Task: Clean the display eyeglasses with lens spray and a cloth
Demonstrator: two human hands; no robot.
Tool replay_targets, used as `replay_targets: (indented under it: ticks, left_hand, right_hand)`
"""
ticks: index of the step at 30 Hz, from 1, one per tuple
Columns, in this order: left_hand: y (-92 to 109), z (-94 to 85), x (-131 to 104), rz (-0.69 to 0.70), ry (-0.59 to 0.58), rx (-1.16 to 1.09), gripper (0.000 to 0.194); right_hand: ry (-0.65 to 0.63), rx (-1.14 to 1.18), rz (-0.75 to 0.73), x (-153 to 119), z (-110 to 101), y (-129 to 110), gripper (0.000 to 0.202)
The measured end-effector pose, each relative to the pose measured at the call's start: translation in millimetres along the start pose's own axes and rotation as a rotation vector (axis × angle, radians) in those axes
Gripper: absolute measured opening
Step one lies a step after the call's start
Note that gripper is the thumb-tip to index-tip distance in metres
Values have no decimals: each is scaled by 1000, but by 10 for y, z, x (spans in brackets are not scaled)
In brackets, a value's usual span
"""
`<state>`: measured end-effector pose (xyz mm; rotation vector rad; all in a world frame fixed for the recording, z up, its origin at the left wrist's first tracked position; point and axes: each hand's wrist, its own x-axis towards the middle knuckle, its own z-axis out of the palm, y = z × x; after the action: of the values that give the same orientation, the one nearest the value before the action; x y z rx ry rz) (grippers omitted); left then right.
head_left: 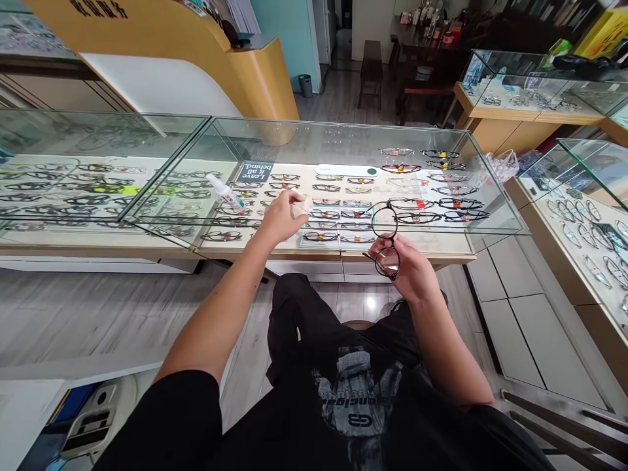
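My right hand [412, 267] holds a pair of dark round-rimmed eyeglasses [385, 222] by the lower lens, with the frame turned upright in front of the glass display case [343, 137]. My left hand [283, 216] pinches a crumpled whitish cloth or tissue [301, 205] above the case top, apart from the eyeglasses. To the left of that hand, a small white spray bottle [226, 193] stands tilted in view on the glass. Beneath the glass lie rows of eyeglass frames [321, 237]; my left hand hides some of them.
More glass cases of frames stand at the right [574, 216] and far right back [520, 98]. A curved wooden counter [260, 85] rises behind the case on the left. A grey bin [305, 85] and dark bench [371, 72] are farther back.
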<state>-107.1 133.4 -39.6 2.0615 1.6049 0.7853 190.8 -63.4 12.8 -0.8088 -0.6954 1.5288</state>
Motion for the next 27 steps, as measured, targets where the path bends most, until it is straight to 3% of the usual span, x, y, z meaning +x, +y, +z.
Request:
replay_targets:
  ticks: [3,5,8,11,18,27]
  left_hand:
    - [210,-110,-212,33,175,-67,75]
    - [475,-201,-423,157,189,-103,72]
    - [903,-321,-733,350,-87,-285,79]
    - [1156,-373,-924,479,-240,-285,79]
    - [1179,-296,-1023,628,-171,-210,49]
    - [1186,-286,-1093,637,-77,-149,51]
  right_hand:
    - [15,-106,12,17,-26,-42,28]
    - [-9,-178,18,32,-50,-66,25]
    - [-105,-302,88,58,-107,-104,19]
    - [-230,-415,171,76,-158,-157,15]
    - [-308,-504,191,62,-137,-302,15]
    - [-329,-655,121,59,-16,-438,17]
